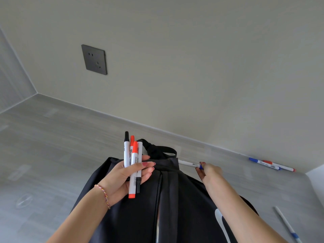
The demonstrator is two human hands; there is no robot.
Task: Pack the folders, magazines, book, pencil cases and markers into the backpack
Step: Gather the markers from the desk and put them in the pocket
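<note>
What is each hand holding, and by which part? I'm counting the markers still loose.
The left hand grips four markers around their middles. The right hand pinches one blue-capped marker at its capped end.

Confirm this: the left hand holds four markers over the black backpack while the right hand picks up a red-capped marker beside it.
Not quite. In the head view, the marker that the right hand pinches has a blue cap, not red. The rest stands: the left hand holds four markers over the black backpack.
</note>
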